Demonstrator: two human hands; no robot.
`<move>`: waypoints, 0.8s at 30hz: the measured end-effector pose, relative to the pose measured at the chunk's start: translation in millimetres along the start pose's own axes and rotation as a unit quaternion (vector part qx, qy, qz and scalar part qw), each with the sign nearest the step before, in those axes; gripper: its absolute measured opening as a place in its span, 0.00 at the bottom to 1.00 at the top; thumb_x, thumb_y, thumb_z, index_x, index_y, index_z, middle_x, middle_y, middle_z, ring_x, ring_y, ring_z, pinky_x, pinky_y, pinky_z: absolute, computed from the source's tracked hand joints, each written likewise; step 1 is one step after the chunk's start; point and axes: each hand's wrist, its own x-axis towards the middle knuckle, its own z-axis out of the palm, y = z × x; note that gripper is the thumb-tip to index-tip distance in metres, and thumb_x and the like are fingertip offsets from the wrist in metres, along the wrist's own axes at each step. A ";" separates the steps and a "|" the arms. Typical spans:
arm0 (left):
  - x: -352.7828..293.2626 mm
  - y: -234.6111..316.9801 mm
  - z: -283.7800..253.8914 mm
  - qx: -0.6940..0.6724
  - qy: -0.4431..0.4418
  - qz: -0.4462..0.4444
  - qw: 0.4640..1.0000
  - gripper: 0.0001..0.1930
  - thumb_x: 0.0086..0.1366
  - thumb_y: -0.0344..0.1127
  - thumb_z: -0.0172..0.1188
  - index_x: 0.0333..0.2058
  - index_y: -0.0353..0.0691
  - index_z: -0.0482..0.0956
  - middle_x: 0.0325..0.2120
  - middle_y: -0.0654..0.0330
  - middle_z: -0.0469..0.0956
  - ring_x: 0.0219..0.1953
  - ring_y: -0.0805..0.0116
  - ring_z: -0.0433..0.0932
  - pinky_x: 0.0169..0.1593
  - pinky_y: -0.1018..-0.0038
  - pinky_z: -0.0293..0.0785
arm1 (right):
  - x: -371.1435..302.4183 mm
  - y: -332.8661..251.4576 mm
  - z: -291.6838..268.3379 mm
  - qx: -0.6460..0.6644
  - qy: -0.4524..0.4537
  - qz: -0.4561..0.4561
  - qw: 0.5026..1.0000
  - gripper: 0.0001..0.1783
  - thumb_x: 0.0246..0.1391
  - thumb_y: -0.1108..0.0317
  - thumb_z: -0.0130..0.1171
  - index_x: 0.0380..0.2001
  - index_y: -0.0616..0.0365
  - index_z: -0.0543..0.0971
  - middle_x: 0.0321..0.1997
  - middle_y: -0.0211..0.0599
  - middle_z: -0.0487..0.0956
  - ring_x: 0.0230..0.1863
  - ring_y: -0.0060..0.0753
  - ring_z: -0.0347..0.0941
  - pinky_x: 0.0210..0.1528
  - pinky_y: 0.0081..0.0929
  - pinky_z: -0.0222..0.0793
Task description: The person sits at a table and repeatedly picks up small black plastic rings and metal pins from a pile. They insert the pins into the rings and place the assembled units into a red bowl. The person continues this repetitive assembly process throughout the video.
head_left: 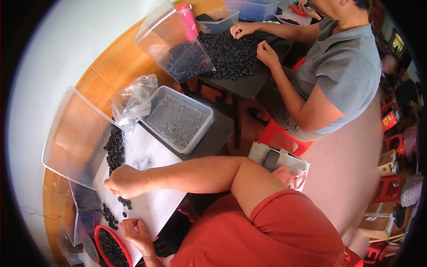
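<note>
My right hand (126,181) is closed, with its fingers curled down over a white board (167,202), beside a long pile of small black oval pieces (114,149). What its fingertips hold is hidden. Below it, at the board's near edge, my left hand (136,233) has its fingers curled in toward the thumb; anything between them is too small to make out. Loose black pieces (109,216) lie between the hands and the red bowl (111,249), which is full of more of them. A few tiny clear bits (146,163) rest on the board above my right hand.
A clear tub (205,129) of small clear pieces stands beside a crumpled plastic bag (135,100). Clear bins (73,129) line the wall. Across the way, a person in grey (347,75) handles black pieces on a dark table (249,91). A white box (255,153) sits near my right elbow.
</note>
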 end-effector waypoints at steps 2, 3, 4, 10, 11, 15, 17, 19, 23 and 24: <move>0.7 -2.5 -0.4 0.008 0.001 0.012 1.000 0.03 0.55 0.22 0.56 0.27 0.32 0.71 0.26 0.54 0.69 0.32 0.57 0.67 0.37 0.63 0.65 | 1.3 1.2 0.2 -0.006 0.000 0.000 1.000 0.04 0.46 0.69 0.63 0.26 0.54 0.78 0.24 0.37 0.81 0.32 0.46 0.80 0.35 0.42 0.72; 0.1 -2.3 -0.8 0.011 0.002 0.019 1.000 0.03 0.55 0.22 0.56 0.26 0.32 0.71 0.26 0.54 0.69 0.32 0.56 0.67 0.37 0.63 0.65 | 1.2 3.9 3.0 -0.007 0.003 -0.005 1.000 0.04 0.46 0.69 0.63 0.26 0.54 0.78 0.24 0.37 0.81 0.32 0.45 0.80 0.35 0.42 0.72; -0.8 -1.9 -0.7 0.013 0.004 0.025 1.000 0.03 0.55 0.22 0.56 0.26 0.32 0.71 0.26 0.54 0.69 0.32 0.56 0.67 0.37 0.62 0.65 | 1.4 3.7 3.7 -0.007 0.006 -0.010 1.000 0.04 0.46 0.69 0.63 0.27 0.54 0.78 0.24 0.36 0.81 0.32 0.45 0.80 0.35 0.42 0.72; -2.3 2.3 -0.9 -0.003 0.012 -0.009 1.000 0.05 0.57 0.24 0.58 0.27 0.32 0.71 0.26 0.54 0.69 0.33 0.56 0.67 0.37 0.62 0.65 | 0.4 0.8 2.2 -0.013 -0.002 -0.016 1.000 0.05 0.45 0.70 0.64 0.27 0.54 0.78 0.24 0.37 0.82 0.31 0.45 0.81 0.34 0.42 0.72; -1.7 3.0 -0.8 -0.002 0.009 -0.009 1.000 0.05 0.58 0.25 0.59 0.27 0.32 0.71 0.26 0.54 0.69 0.33 0.56 0.67 0.37 0.62 0.65 | 0.2 1.2 2.3 -0.014 0.002 -0.017 1.000 0.05 0.45 0.70 0.64 0.27 0.54 0.78 0.24 0.37 0.82 0.31 0.45 0.81 0.34 0.43 0.72; -0.9 5.3 -0.6 0.002 0.005 -0.004 1.000 0.06 0.59 0.26 0.60 0.27 0.34 0.72 0.26 0.55 0.69 0.33 0.56 0.67 0.38 0.62 0.65 | 1.1 6.4 4.7 -0.021 0.013 -0.020 1.000 0.05 0.45 0.70 0.64 0.27 0.54 0.78 0.24 0.37 0.82 0.31 0.46 0.80 0.34 0.43 0.72; -0.8 4.2 -0.8 0.007 0.006 0.004 1.000 0.06 0.59 0.26 0.60 0.27 0.34 0.72 0.26 0.55 0.69 0.33 0.56 0.67 0.38 0.62 0.65 | 1.0 5.9 3.8 -0.021 0.010 -0.018 1.000 0.05 0.45 0.70 0.64 0.26 0.54 0.78 0.24 0.38 0.82 0.31 0.46 0.80 0.34 0.43 0.72; -1.5 3.7 -1.4 0.014 0.003 0.012 1.000 0.05 0.59 0.26 0.59 0.27 0.34 0.72 0.26 0.55 0.69 0.33 0.56 0.67 0.39 0.62 0.65 | 0.8 4.7 3.7 -0.019 0.007 -0.017 1.000 0.04 0.45 0.70 0.64 0.26 0.54 0.78 0.24 0.37 0.82 0.31 0.46 0.80 0.34 0.43 0.72; 0.1 6.4 -0.8 0.010 0.010 0.013 1.000 0.04 0.58 0.25 0.58 0.28 0.33 0.72 0.26 0.54 0.69 0.34 0.55 0.67 0.39 0.62 0.65 | 1.6 7.7 5.0 -0.027 0.007 -0.019 0.999 0.04 0.45 0.70 0.64 0.26 0.54 0.78 0.24 0.37 0.82 0.31 0.46 0.81 0.35 0.42 0.73; -0.3 4.3 -0.2 0.006 0.012 0.012 1.000 0.03 0.58 0.24 0.58 0.28 0.33 0.72 0.26 0.54 0.69 0.33 0.55 0.67 0.39 0.62 0.65 | 1.6 8.7 5.8 -0.025 0.004 -0.015 1.000 0.04 0.45 0.70 0.64 0.26 0.54 0.78 0.24 0.37 0.82 0.31 0.46 0.81 0.35 0.42 0.73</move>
